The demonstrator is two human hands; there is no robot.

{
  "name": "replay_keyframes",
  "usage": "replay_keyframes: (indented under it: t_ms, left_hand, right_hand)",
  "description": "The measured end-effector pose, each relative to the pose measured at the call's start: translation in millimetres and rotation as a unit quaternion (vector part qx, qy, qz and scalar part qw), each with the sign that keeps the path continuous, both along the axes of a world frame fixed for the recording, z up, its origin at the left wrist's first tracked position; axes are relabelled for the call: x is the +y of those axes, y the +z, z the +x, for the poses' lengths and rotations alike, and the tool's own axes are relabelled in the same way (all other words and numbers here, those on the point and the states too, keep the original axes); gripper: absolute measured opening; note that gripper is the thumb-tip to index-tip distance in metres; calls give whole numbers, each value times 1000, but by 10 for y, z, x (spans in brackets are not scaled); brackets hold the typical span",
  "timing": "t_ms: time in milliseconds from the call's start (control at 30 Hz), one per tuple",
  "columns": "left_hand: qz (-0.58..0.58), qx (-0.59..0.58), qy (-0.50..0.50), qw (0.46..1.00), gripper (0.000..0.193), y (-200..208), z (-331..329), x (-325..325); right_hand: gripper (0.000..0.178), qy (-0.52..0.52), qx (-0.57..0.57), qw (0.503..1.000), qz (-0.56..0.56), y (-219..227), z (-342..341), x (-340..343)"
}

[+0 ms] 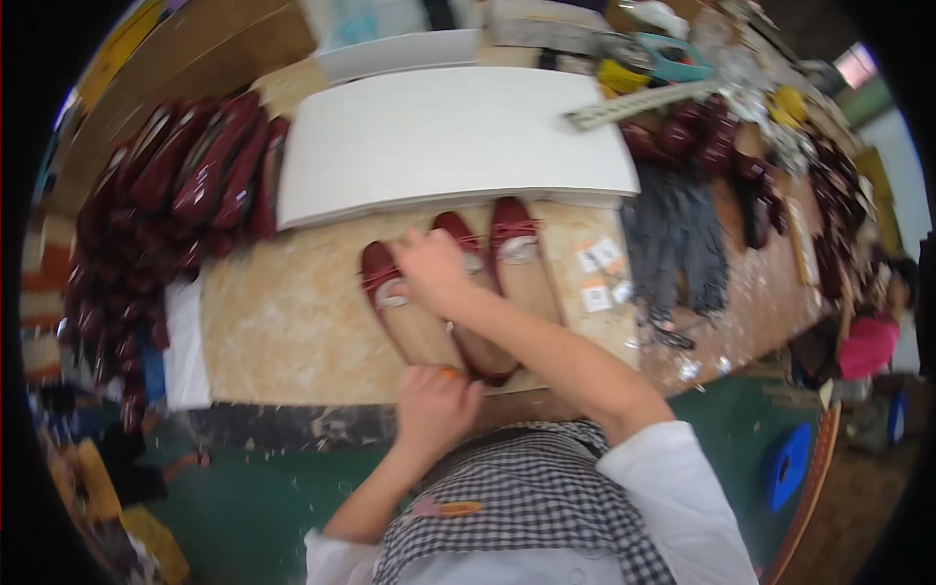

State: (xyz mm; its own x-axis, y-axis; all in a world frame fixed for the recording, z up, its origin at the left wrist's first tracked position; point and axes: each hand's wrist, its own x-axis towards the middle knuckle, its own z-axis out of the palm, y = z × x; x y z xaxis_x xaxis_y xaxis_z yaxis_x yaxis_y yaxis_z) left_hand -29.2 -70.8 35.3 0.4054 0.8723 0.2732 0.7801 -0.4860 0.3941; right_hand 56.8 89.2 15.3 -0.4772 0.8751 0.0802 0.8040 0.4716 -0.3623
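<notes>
Three dark red flat shoes with bows and beige insoles lie side by side on the table, toes pointing away. At the leftmost flat shoe (421,331), my left hand (434,408) is closed round the heel, near a small orange patch. My right hand (431,268) reaches across from the right, its fingers bent over the front of this same shoe by the toe. Partly covered by my right forearm is the middle flat shoe (483,339). The right flat shoe (526,268) rests beside it. Whitish stuffing shows inside the toes.
Beyond the shoes stands a stack of white sheets (453,132). Dark red shoes (195,175) pile up at the left, with more shoes (697,136) at the far right. Small white labels (600,268) and dark grey strips (675,244) lie right. A person (868,341) is at the right edge.
</notes>
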Motion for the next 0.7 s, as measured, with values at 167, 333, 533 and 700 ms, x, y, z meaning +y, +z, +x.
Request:
replay_keyframes:
  t_ms: [167, 333, 533, 700]
  left_hand:
    - [-34, -452, 217, 865, 65, -82, -195, 258]
    - [-389, -621, 138, 667, 70, -301, -178, 238]
    - [-452, -708, 51, 540, 71, 51, 132, 446]
    - [-446, -699, 19, 558, 76, 152, 267, 512]
  right_hand:
    - [54, -101, 461, 875, -110, 434, 333, -255]
    - [47, -144, 440, 883, -76, 710, 1540, -671]
    - [27, -531, -55, 846, 24, -102, 3404, -1031]
    - [25, -510, 47, 859, -10, -17, 3498, -1024]
